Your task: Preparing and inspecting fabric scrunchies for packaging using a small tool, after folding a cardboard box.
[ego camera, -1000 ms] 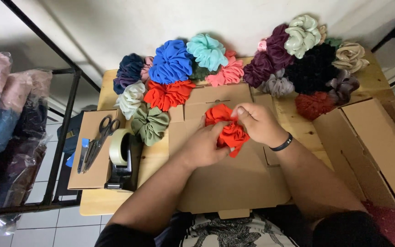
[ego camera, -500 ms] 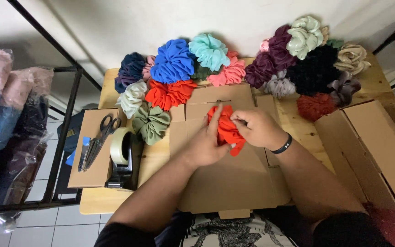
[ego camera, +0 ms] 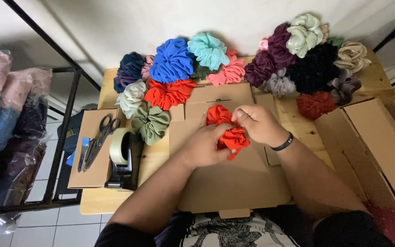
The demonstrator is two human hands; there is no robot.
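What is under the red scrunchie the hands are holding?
Under the red scrunchie lies a flat, unfolded cardboard box on the wooden table. The left hand and right hand grip it, hiding the cardboard right beneath them.

The scrunchie (ego camera: 227, 130) in my hands is bright red-orange, against plain brown cardboard (ego camera: 234, 183). At twelve o'clock, a royal blue scrunchie (ego camera: 172, 59) and a turquoise one (ego camera: 208, 49); at nine o'clock, a sage green one (ego camera: 151, 123).

Both hands, left (ego camera: 205, 145), right (ego camera: 257, 124), pinch red scrunchie (ego camera: 228, 130) over flat cardboard box (ego camera: 234, 183); grip seemingly closed.
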